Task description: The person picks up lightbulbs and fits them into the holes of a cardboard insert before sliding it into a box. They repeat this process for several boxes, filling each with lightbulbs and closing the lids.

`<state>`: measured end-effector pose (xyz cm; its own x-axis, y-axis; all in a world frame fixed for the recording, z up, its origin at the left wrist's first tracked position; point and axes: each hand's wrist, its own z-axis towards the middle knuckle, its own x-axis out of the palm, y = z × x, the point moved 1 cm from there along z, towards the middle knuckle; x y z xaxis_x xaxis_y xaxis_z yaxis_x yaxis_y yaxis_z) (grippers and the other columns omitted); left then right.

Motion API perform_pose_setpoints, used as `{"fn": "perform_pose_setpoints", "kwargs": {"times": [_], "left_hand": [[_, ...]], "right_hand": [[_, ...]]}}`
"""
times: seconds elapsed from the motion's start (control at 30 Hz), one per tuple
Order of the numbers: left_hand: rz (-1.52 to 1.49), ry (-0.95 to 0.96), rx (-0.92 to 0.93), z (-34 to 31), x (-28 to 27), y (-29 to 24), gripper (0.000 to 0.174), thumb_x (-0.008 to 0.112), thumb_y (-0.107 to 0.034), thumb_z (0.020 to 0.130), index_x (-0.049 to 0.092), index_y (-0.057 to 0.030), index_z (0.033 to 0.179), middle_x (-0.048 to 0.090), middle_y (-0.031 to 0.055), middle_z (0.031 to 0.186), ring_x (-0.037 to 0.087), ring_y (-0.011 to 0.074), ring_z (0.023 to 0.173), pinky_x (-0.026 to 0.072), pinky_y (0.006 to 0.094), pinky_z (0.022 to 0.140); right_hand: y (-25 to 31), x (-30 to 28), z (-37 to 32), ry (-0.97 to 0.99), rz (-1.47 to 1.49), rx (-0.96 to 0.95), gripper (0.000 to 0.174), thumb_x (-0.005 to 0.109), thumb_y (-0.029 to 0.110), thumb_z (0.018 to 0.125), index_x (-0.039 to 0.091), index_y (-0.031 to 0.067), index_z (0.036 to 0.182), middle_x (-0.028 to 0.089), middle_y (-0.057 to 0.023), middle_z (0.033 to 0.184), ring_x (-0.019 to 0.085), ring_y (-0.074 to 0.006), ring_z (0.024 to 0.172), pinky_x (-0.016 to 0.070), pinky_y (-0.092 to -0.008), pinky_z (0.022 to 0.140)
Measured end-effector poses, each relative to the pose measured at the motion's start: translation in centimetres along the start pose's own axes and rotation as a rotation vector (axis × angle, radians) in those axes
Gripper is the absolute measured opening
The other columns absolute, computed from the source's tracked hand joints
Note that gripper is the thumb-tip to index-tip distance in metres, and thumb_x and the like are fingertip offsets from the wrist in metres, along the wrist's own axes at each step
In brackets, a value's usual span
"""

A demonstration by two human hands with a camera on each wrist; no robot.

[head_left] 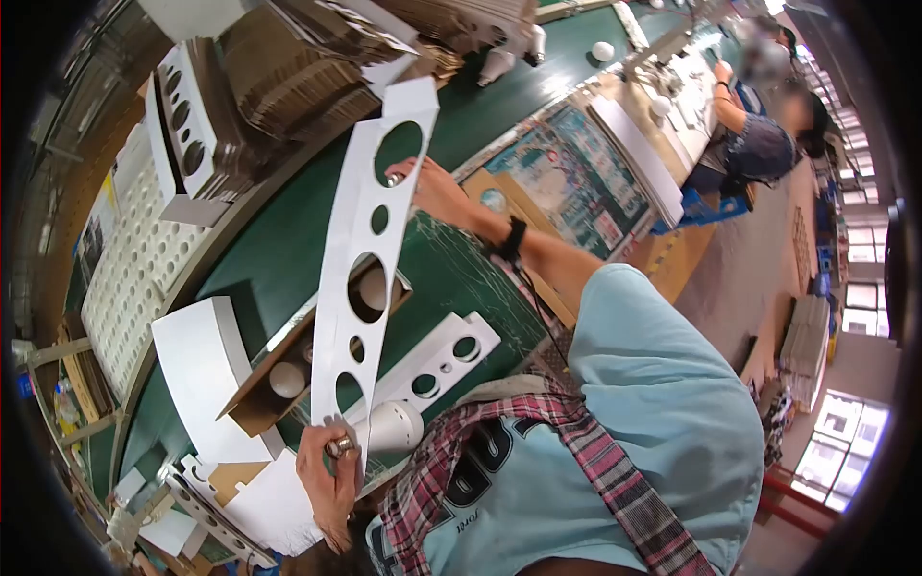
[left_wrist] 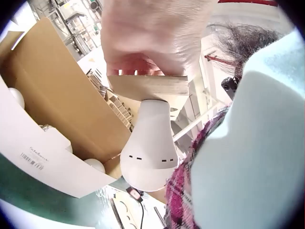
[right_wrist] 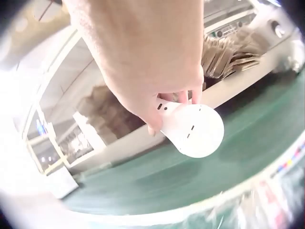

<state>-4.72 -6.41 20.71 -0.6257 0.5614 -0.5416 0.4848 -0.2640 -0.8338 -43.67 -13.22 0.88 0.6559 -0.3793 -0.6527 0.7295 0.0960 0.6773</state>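
A long white cardboard insert point(head_left: 351, 240) with round holes stretches between my two hands. My left hand point(head_left: 325, 475) grips its near end, fingers curled beside the metal base of a white light bulb point(head_left: 394, 425). In the left wrist view this bulb point(left_wrist: 150, 148) hangs neck-up under the board, below the hand point(left_wrist: 150, 38). At the far end, my right hand point(head_left: 444, 195) reaches to the large end hole, a metal bulb base showing between its fingers. The right wrist view has that hand point(right_wrist: 147, 62) holding a white bulb point(right_wrist: 198, 131) by its neck, above the green table.
An open cardboard box point(head_left: 259, 398) with white bulbs lies under the insert on the green table point(head_left: 259, 250). Another holed insert point(head_left: 447, 360) is beside it. Stacked cardboard point(head_left: 288, 86) and a white tray of round pockets point(head_left: 134, 278) stand behind. Another person point(head_left: 759, 144) works at the right.
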Motion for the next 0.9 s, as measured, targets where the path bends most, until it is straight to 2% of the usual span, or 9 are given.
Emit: {"fn": "perform_pose_setpoints", "kwargs": {"times": [0.1,0.23,0.27,0.33,0.37,0.47,0.7,0.8,0.9], "left_hand": [[0.138,0.165,0.025,0.0,1.4,0.2,0.018,0.06,-0.011,0.079,0.054,-0.0032,0.093,0.051,0.0134,0.079,0.05,0.0317,0.072,0.0401,0.0378,0.067],[0.274,0.199,0.329,0.1,5.1,1.5,0.017,0.061,-0.012,0.08,0.053,-0.0031,0.092,0.053,0.0123,0.081,0.051,0.0315,0.076,0.0395,0.0402,0.069],[0.292,0.234,0.333,0.0,6.1,2.3,0.017,0.061,-0.012,0.081,0.053,-0.0033,0.092,0.053,0.0121,0.082,0.051,0.0309,0.076,0.0395,0.04,0.069],[0.327,0.307,0.34,0.1,7.7,4.3,0.017,0.061,-0.012,0.081,0.053,-0.0037,0.093,0.052,0.0115,0.082,0.052,0.0298,0.077,0.0396,0.0396,0.069],[0.358,0.31,0.368,0.1,8.4,5.2,0.016,0.061,-0.012,0.081,0.053,-0.004,0.093,0.052,0.0112,0.082,0.052,0.0293,0.077,0.0396,0.0394,0.068],[0.434,0.304,0.441,0.6,9.5,6.7,0.016,0.061,-0.013,0.082,0.053,-0.0047,0.092,0.051,0.0105,0.081,0.052,0.0284,0.076,0.0394,0.0389,0.068],[0.507,0.327,0.49,1.8,10.8,6.0,0.016,0.06,-0.015,0.083,0.053,-0.005,0.093,0.05,0.0102,0.081,0.051,0.0275,0.079,0.0388,0.0384,0.069],[0.546,0.333,0.5,2.0,11.3,6.7,0.016,0.059,-0.016,0.083,0.054,-0.0053,0.094,0.05,0.0099,0.081,0.051,0.027,0.079,0.0388,0.0385,0.069],[0.566,0.326,0.513,2.0,11.7,7.0,0.017,0.059,-0.017,0.083,0.053,-0.0058,0.094,0.049,0.0097,0.08,0.051,0.0267,0.079,0.0385,0.0388,0.069]], "right_hand": [[4.2,-2.8,-7.5,-0.077,0.164,0.207,0.041,0.071,0.008,0.071,0.057,0.0005,0.109,0.059,-0.0137,0.103,0.055,-0.0307,0.098,0.0444,-0.0371,0.087],[3.8,-1.4,-15.7,-0.175,0.513,0.425,0.043,0.071,-0.001,0.071,0.057,-0.0005,0.112,0.06,-0.0167,0.108,0.057,-0.0263,0.103,0.0447,-0.0356,0.091],[3.1,-0.4,-17.0,-0.279,0.887,0.479,0.043,0.071,-0.001,0.071,0.057,0.0,0.112,0.061,-0.0161,0.106,0.057,-0.0251,0.102,0.0451,-0.0343,0.09],[4.4,-0.8,-18.5,-0.321,0.656,0.406,0.042,0.071,-0.002,0.071,0.059,0.0013,0.112,0.061,-0.0133,0.099,0.058,-0.0213,0.1,0.0461,-0.0312,0.085],[5.1,-1.5,-18.9,-0.28,0.334,0.419,0.042,0.074,0.001,0.07,0.06,0.0015,0.11,0.061,-0.0122,0.098,0.058,-0.0238,0.098,0.0462,-0.0323,0.083],[5.0,-0.9,-19.7,-0.256,0.265,0.49,0.04,0.076,0.008,0.069,0.061,0.0025,0.106,0.061,-0.0153,0.103,0.056,-0.0304,0.094,0.0454,-0.0349,0.083],[6.3,-1.4,-19.2,-0.309,0.297,0.382,0.032,0.069,0.002,0.075,0.059,-0.0026,0.106,0.056,-0.0159,0.116,0.055,-0.0317,0.1,0.0451,-0.0363,0.09],[7.2,-1.8,-19.0,-0.375,0.396,0.441,0.026,0.067,0.0,0.075,0.061,-0.0025,0.1,0.06,-0.0176,0.109,0.058,-0.0338,0.094,0.0481,-0.0389,0.084],[7.4,-3.5,-18.6,-0.319,0.095,0.297,0.016,0.065,0.002,0.076,0.063,0.0003,0.092,0.063,-0.0169,0.097,0.061,-0.033,0.086,0.0498,-0.0408,0.073]]}}
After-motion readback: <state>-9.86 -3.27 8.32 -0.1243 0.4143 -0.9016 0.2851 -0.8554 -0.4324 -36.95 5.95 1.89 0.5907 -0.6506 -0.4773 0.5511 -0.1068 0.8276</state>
